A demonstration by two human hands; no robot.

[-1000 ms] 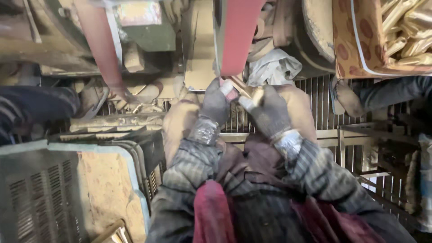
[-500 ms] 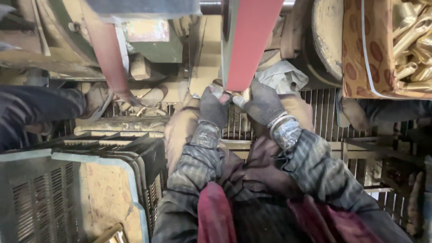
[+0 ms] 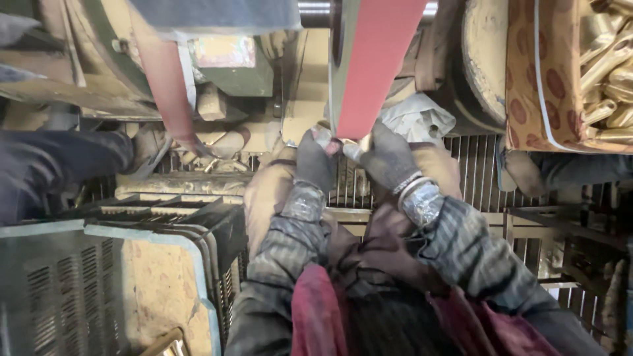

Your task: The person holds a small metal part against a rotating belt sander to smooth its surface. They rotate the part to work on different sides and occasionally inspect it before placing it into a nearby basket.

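Observation:
Both of my hands wear dark grey gloves and meet under a red sanding belt (image 3: 379,62) that runs down from the top of the view. My left hand (image 3: 314,161) and my right hand (image 3: 388,158) together pinch a small brass-coloured metal part (image 3: 349,149) and press it against the lower end of the belt. Most of the part is hidden by my fingers and the belt. Silver tape wraps both wrists over striped sleeves.
A second red belt (image 3: 165,86) runs on the left, where another person's dark sleeve (image 3: 59,165) reaches in. A patterned box (image 3: 537,72) of brass parts (image 3: 606,59) stands at top right. A grey crate (image 3: 99,290) sits at lower left. A metal grate floor (image 3: 481,178) lies below.
The view has shifted so the belt looks closer and larger. My hands have lifted the part from just below the belt's end up against the belt.

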